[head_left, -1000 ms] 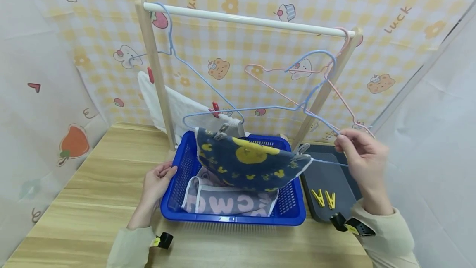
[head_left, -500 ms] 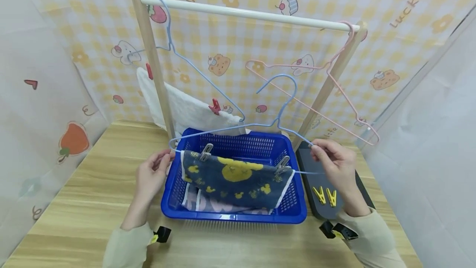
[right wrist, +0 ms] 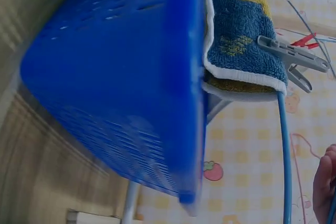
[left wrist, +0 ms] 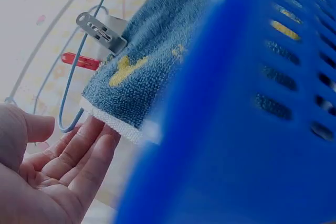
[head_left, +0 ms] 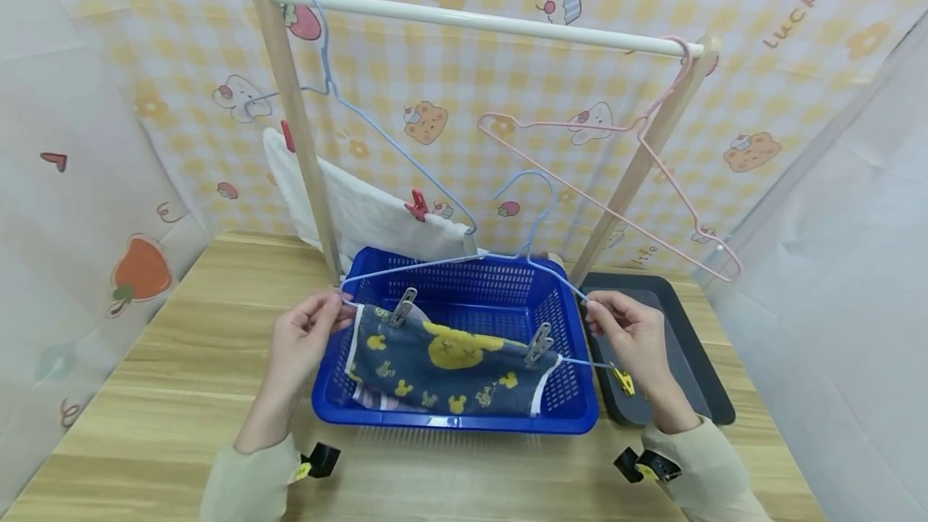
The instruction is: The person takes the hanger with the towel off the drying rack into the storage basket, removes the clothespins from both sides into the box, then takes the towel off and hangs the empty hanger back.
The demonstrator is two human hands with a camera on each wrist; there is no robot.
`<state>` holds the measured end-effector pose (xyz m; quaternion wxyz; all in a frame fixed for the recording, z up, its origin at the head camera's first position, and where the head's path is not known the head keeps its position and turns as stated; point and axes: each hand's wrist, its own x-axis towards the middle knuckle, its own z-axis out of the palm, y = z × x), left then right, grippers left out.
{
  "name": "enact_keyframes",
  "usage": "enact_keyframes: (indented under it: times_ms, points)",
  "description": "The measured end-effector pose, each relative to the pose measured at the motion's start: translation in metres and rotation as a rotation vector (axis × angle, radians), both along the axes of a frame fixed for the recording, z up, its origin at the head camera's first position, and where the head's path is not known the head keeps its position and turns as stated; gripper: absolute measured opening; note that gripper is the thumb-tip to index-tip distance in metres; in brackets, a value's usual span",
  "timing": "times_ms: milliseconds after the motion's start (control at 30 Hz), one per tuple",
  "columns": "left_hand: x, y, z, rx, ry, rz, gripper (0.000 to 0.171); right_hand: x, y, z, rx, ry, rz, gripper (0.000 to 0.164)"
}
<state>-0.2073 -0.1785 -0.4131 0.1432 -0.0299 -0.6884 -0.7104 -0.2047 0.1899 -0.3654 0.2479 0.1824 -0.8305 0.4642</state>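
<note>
A blue wire hanger (head_left: 413, 267) carries a folded navy towel (head_left: 435, 381) with yellow mouse-head shapes and white edging, held to its lower bar by two grey clothespins (head_left: 403, 307). The towel hangs over the blue basket (head_left: 449, 424). My right hand (head_left: 631, 337) pinches the hanger's right shoulder near its end. At the other end is my left hand (head_left: 303, 341); in the left wrist view its fingers (left wrist: 79, 161) reach under the towel's corner, beside the hanger's bend, and the thumb stands apart. In the right wrist view only a little of my right hand (right wrist: 325, 182) shows.
Behind the basket stands a rack with a white rail (head_left: 464, 18). On it hang a pink hanger (head_left: 558, 176) and a blue hanger (head_left: 399, 147) with a white towel (head_left: 362, 208) clipped by red clothespins (head_left: 417, 205). A dark tray (head_left: 677, 345) holds a yellow clothespin (head_left: 622, 382).
My right hand has brought the hanger left and down over the basket, so the towel sits lower. My left hand has gone from the basket's rim to the hanger's left end.
</note>
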Motion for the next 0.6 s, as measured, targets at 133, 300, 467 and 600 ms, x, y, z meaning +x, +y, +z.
enact_keyframes:
  times_ms: [133,300,467,600]
  points:
    - [-0.001,-0.001,-0.006,-0.107,0.010,0.038,0.022,0.001,-0.002,-0.004,0.034,-0.077,-0.043,0.006]
    - [-0.002,-0.002,-0.011,-0.140,0.007,0.055,0.019,-0.007,0.005,-0.021,0.053,-0.138,-0.060,0.004]
    - [-0.003,-0.002,-0.011,-0.083,-0.113,0.022,0.025,-0.013,0.014,-0.038,0.073,-0.199,-0.064,0.006]
    - [-0.004,-0.002,-0.010,-0.054,-0.219,-0.010,0.028,-0.014,0.016,-0.042,0.100,-0.237,-0.047,0.007]
